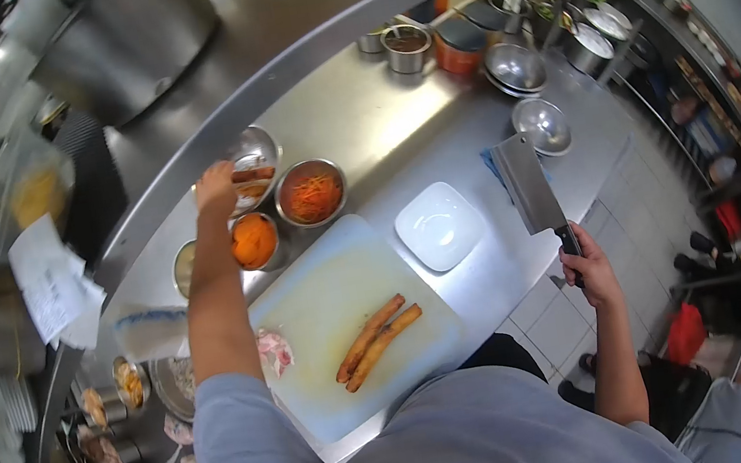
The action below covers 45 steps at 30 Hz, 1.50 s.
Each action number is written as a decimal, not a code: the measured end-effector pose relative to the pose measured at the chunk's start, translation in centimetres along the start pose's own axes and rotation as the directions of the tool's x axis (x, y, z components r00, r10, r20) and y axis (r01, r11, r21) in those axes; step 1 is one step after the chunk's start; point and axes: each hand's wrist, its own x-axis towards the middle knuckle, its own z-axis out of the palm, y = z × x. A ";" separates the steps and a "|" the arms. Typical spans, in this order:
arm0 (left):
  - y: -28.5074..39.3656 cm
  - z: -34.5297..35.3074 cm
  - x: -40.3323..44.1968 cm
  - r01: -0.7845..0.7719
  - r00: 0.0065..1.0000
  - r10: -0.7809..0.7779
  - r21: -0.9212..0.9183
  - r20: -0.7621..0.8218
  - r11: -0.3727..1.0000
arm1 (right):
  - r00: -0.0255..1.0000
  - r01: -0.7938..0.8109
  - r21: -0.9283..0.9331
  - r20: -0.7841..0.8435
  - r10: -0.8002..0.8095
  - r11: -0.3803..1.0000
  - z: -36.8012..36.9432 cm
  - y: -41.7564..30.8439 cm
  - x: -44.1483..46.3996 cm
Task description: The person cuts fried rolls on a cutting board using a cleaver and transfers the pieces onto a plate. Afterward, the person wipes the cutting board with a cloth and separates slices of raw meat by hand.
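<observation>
My left hand [215, 188] reaches to the far left, with its fingers closed on the end of a brown fried roll [256, 174] at a metal bowl [255, 141]. A second piece may lie under it; I cannot make it out. Out to the right, my right hand [587, 267] grips a cleaver [530, 187] by its black handle, blade pointing up and away. On the white cutting board [364, 252] two long brown fried rolls [378, 341] lie side by side at a slant. A square white dish [438, 227] stands to the right of the board.
Bowls of shredded carrot [312, 199] and orange food [254, 240] stand beyond the board. Raw meat [275, 350] lies at its left edge. A steel shelf [283, 46] crosses above the counter. Metal bowls [542, 127] stand at the right; other people are at the far right.
</observation>
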 end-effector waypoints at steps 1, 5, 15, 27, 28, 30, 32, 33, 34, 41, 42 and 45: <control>0.7 -0.5 0.7 -0.023 1.000 0.023 -0.014 0.007 1.000 | 1.000 0.007 -0.007 -0.029 -0.008 1.000 -0.7 0.3 -0.8; 1.3 -1.5 3.5 0.007 0.944 -0.015 0.027 0.330 1.000 | 0.993 0.008 -0.023 -0.119 -0.010 1.000 -2.5 1.0 -3.4; 1.0 -3.1 1.6 -0.053 0.983 0.064 -0.070 0.173 0.996 | 0.984 0.073 0.001 -0.161 -0.072 0.997 -1.7 -0.2 -2.4; 12.1 -11.2 -18.2 0.082 0.980 0.065 -0.679 0.187 0.730 | 0.970 0.055 0.043 0.235 -0.064 0.998 3.6 -2.7 3.6; 12.8 -9.6 -20.2 0.116 0.979 0.031 -0.679 0.201 0.725 | 0.949 0.050 0.080 0.307 -0.073 0.996 4.3 -2.8 4.1; 14.4 -6.1 -23.7 0.029 0.965 0.140 -0.625 0.220 0.780 | 0.910 0.026 0.096 0.409 -0.064 0.995 5.8 -3.3 5.1; 16.0 -4.7 -26.6 0.103 0.964 0.074 -0.615 0.256 0.782 | 0.874 0.036 0.032 0.484 -0.047 0.999 7.0 -3.4 5.8; 16.6 -4.2 -27.8 0.155 0.953 0.044 -0.610 0.298 0.777 | 0.851 0.046 -0.024 0.524 -0.026 0.999 7.6 -3.2 5.8; 17.0 -3.9 -28.7 0.183 0.953 0.011 -0.602 0.303 0.777 | 0.835 0.049 -0.062 0.550 -0.006 0.997 8.3 -2.9 5.8; 18.3 -3.4 -32.5 0.423 0.873 -0.031 -0.722 0.487 0.548 | 0.655 -0.005 -0.173 0.744 0.135 0.985 9.8 0.1 4.6; 18.5 -3.8 -32.7 0.455 0.848 0.000 -0.728 0.530 0.512 | 0.636 -0.021 -0.202 0.753 0.169 0.979 9.9 0.7 4.6; 18.8 -4.1 -33.4 0.494 0.811 -0.003 -0.683 0.585 0.538 | 0.630 0.082 -0.256 0.762 0.149 0.963 10.0 2.3 3.8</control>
